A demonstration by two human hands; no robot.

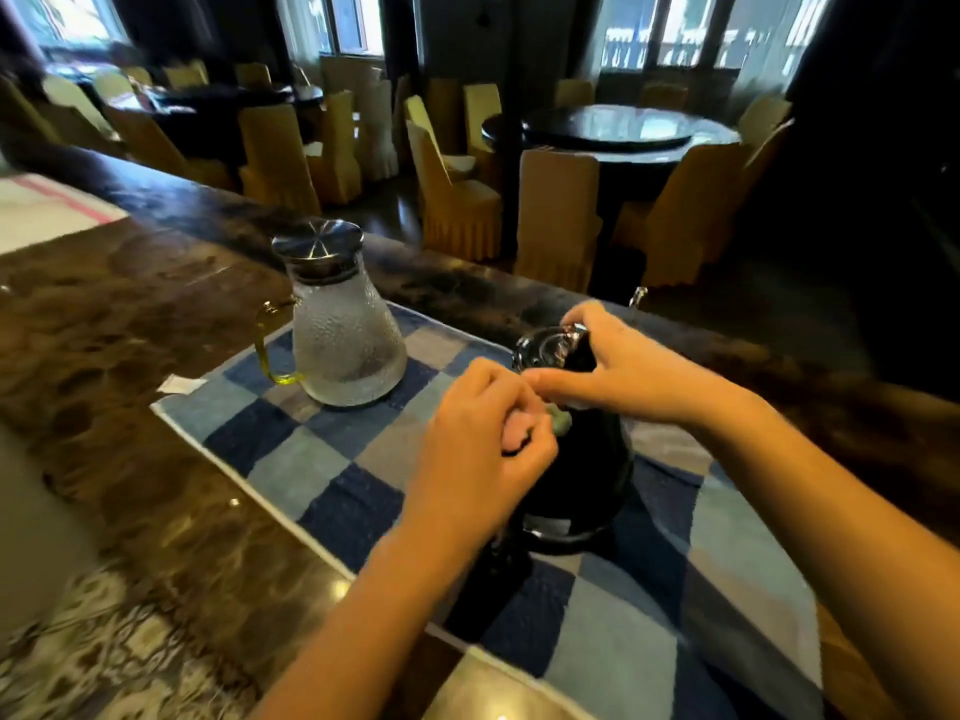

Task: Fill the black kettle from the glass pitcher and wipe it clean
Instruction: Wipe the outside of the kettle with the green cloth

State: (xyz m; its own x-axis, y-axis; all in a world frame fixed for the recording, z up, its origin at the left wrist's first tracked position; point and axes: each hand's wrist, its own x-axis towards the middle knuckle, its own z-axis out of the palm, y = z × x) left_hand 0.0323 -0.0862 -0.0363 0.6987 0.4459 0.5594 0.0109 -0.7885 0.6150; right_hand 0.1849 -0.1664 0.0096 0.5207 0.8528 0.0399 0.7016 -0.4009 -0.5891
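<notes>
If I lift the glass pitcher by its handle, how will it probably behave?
The glass pitcher is probably rigid and fragile, being glass. Its wide base suggests it resists tipping. The thin, smooth handle may feel slippery.

A single wide-angle camera worn on the person's head looks forward and down over the dark worktop, close enough that both forearms fill the lower frame. The left hand, round a cloth, and the right hand, on the black kettle, sit just right of centre. Beyond the worktop's far edge, the lens takes in a dim dining room's covered chairs, curved by the wide angle.
</notes>
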